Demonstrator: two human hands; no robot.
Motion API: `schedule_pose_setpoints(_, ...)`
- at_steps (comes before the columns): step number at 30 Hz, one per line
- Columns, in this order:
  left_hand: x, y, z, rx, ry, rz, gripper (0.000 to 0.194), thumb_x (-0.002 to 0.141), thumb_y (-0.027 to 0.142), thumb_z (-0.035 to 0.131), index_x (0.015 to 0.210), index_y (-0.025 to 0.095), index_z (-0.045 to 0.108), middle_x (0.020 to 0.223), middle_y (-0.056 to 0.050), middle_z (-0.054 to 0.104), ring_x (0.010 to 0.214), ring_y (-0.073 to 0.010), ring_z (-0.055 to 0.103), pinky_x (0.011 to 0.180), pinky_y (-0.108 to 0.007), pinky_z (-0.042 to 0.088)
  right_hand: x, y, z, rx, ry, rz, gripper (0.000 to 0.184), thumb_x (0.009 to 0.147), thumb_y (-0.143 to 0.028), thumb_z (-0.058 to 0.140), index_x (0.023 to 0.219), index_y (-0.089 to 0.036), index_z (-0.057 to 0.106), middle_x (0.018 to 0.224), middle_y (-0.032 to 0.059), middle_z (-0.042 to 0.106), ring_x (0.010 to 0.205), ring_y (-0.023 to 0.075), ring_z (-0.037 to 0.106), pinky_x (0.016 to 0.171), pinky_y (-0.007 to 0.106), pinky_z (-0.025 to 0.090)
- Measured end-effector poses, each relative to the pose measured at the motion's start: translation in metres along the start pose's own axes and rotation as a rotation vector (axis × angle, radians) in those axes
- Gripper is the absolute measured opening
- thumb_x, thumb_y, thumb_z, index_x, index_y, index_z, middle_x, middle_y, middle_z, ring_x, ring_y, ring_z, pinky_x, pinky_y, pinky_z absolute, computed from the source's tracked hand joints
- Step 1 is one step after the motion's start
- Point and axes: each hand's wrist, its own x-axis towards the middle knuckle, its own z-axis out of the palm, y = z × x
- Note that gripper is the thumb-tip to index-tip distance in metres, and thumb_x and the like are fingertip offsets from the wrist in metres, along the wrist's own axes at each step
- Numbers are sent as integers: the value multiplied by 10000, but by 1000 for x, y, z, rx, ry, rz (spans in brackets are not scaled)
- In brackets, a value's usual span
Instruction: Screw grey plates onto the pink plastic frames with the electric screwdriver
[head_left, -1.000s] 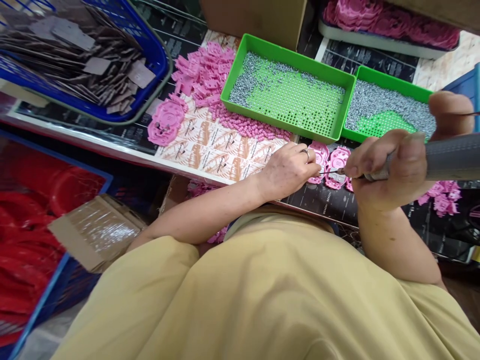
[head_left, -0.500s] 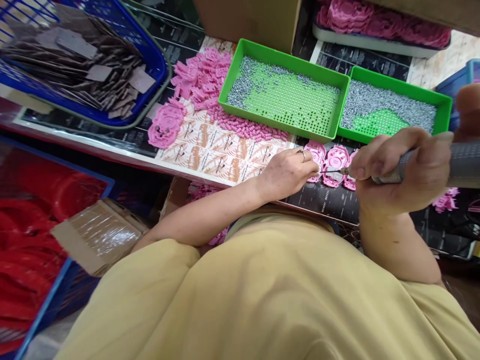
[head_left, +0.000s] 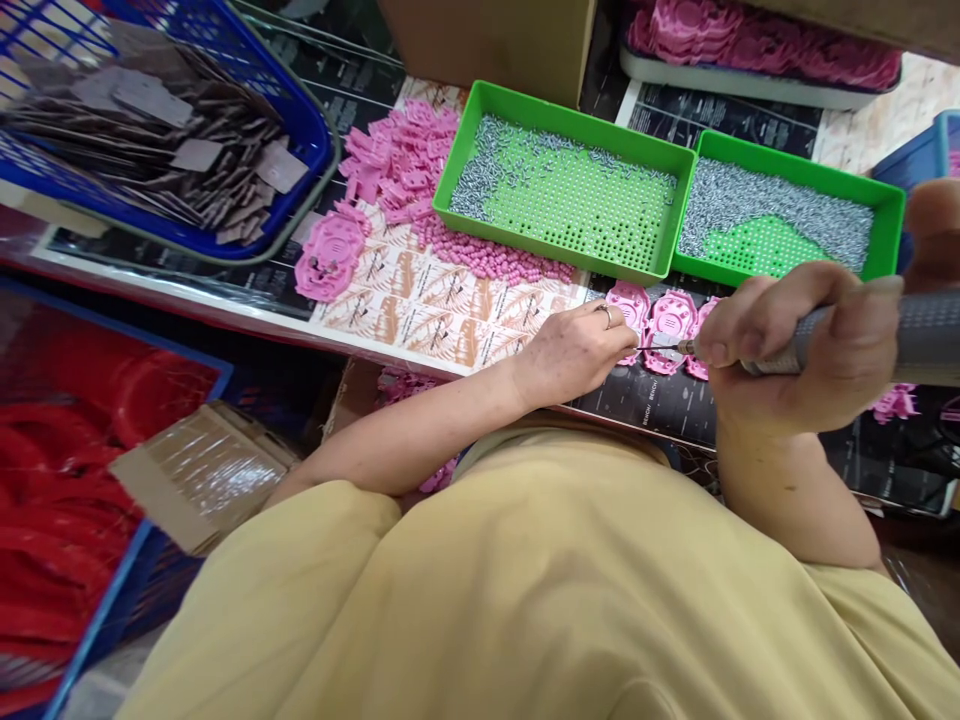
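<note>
My right hand (head_left: 799, 345) is wrapped round the grey body of an electric screwdriver (head_left: 926, 335), held almost level. Its thin bit points left and reaches the fingertips of my left hand (head_left: 581, 345). Those fingers are pinched together at the bit's tip, and whatever is between them is too small to make out. Below the bit, pink plastic housings (head_left: 671, 325) lie in a row along the bench. My left hand partly covers the leftmost one, and my right hand hides the row's far end.
Two green perforated trays (head_left: 570, 260) (head_left: 810, 150) of small screws stand behind the housings. Left of them lie pink parts (head_left: 405, 150) and small pink pieces (head_left: 495, 250). A blue basket (head_left: 319, 150) with flat pieces is far left; red parts (head_left: 67, 480) fill a crate below.
My right hand and the screwdriver have shifted slightly right since a second ago, showing more of the right-hand tray. Over the last half second both hands have stayed nearly still.
</note>
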Motion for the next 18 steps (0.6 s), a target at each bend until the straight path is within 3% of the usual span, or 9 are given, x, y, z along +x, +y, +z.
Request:
schedule_pose_setpoints(9,2,3,-1,-33,38,-6,168,964,236,588,853,143,675,853,-47,687,841,-180,632,761,-283,484,-2,1,2,8,25,45,556,884,-463,599,460,-206,346,421,-43,269,329,78,386,288,240,292)
schedule_pose_setpoints(12,1,0,-2,-49,-9,-12,192,984,226,548,883,150,692,857,-48,700,829,-172,644,750,-280,488,-3,10,4,43,47,-30,484,870,-427,627,507,-218,386,422,-68,286,305,66,345,270,218,291)
schedule_pose_setpoints(16,-2,-12,-9,-56,-21,-61,217,1010,219,495,1027,185,709,953,-39,730,862,-156,666,779,-279,495,-4,21,3,2,97,-69,153,848,-403,667,818,-279,582,470,-96,357,315,67,357,308,202,351)
schedule_pose_setpoints(18,-4,-16,-12,-55,3,-83,227,1016,267,502,1009,185,714,942,-40,730,868,-160,667,777,-282,492,-4,25,1,-17,114,-59,143,867,-397,652,967,-314,594,483,-103,361,317,65,356,325,195,360)
